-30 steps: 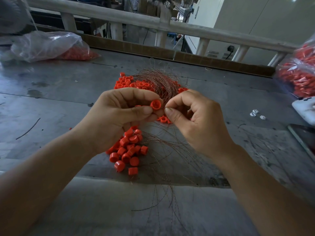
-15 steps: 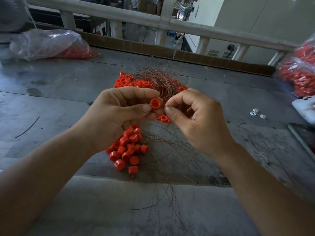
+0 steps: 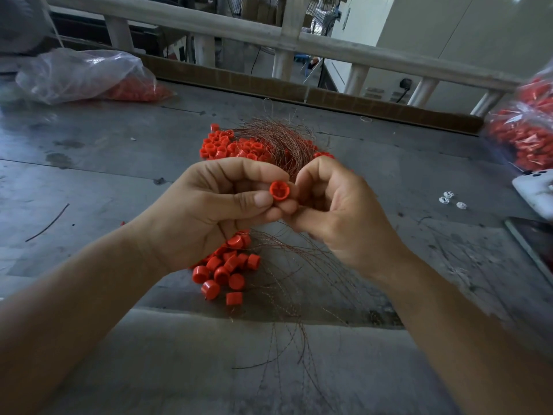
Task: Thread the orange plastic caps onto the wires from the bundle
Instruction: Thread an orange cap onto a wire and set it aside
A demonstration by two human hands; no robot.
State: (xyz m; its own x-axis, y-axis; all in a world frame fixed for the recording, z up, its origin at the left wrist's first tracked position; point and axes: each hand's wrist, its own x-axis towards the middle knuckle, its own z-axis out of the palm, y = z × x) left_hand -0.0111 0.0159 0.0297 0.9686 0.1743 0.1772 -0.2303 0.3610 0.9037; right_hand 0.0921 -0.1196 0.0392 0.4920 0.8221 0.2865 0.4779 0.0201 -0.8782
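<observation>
Cap of round orange plastic (image 3: 279,190) pinched in left grip (image 3: 209,214), open end toward eyes for aiming; right grip (image 3: 338,214) curled just beside, whether pinching thin copper wire, cannot tell.

Grey worktable (image 3: 119,163) — orange caps (image 3: 227,271), copper wire bundle (image 3: 281,139), plastic bags (image 3: 80,74) lying on it.

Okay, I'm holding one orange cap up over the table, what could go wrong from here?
The cap, pinched lightly by the left hand, could slip into the loose caps below. The thin wires sprawled under the right hand look tangled; pulling one may snag others and drag caps about.
</observation>
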